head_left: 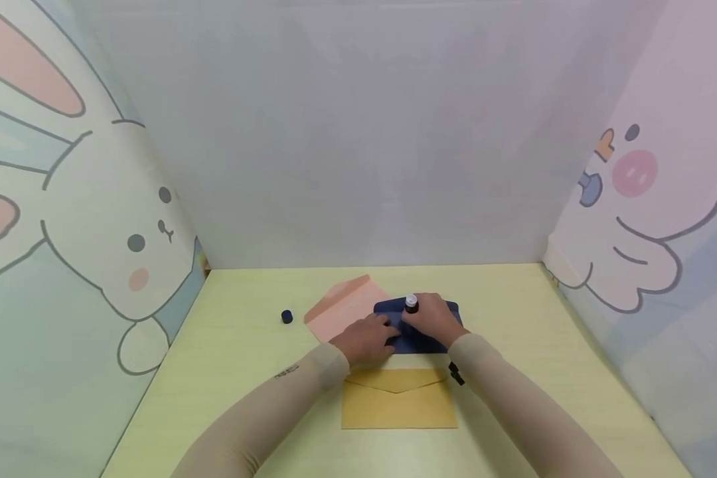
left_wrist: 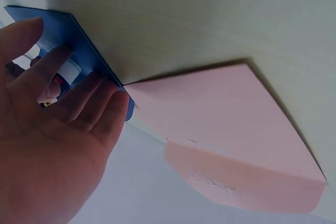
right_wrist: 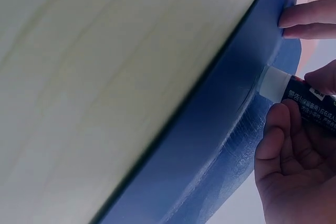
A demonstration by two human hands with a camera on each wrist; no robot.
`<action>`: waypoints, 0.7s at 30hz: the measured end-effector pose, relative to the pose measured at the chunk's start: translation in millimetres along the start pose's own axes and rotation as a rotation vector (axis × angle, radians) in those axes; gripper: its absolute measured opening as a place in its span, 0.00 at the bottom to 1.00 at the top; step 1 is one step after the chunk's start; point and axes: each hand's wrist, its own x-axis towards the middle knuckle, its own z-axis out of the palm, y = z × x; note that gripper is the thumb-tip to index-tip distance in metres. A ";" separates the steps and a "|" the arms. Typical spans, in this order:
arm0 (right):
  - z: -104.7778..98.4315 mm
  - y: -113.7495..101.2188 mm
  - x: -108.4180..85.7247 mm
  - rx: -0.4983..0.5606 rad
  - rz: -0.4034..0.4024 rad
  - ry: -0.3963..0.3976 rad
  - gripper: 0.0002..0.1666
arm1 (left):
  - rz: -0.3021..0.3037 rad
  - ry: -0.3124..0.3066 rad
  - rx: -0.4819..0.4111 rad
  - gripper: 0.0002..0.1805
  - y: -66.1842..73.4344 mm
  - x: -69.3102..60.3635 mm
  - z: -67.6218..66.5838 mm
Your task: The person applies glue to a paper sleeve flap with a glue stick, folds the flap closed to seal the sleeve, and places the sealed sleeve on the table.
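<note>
My right hand (head_left: pixel 435 317) grips a dark glue stick (head_left: pixel 411 305); in the right wrist view the white end of the glue stick (right_wrist: pixel 274 84) touches the flap of a dark blue envelope (right_wrist: pixel 210 114), where a shiny streak shows. The fingers of my left hand (head_left: pixel 366 340) rest spread on the left part of the blue envelope (head_left: pixel 417 342). In the left wrist view, the left hand (left_wrist: pixel 60 114) lies over that envelope (left_wrist: pixel 86 51), beside a pink envelope (left_wrist: pixel 226 114) with its flap unfolded.
A yellow envelope (head_left: pixel 399 408) lies nearest me, below the blue one. A small dark cap (head_left: pixel 287 317) stands at the left. By my right sleeve lies a small black object (head_left: pixel 456 373). Printed walls and a plain back wall surround the table (head_left: pixel 239 292).
</note>
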 end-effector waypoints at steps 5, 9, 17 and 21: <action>-2.7 0.6 -2.4 0.004 0.002 -0.006 0.13 | -0.003 -0.007 0.011 0.27 0.5 -1.1 -2.9; -5.5 2.7 -5.4 -0.002 0.012 0.001 0.12 | -0.003 -0.006 0.019 0.27 0.6 -2.7 -3.2; -11.3 10.0 -9.6 -0.031 0.040 0.011 0.11 | 0.002 0.009 0.007 0.27 0.0 -4.7 -1.5; -13.3 15.2 -11.4 -0.028 0.051 0.016 0.11 | -0.003 0.008 0.015 0.27 0.0 -4.2 -1.5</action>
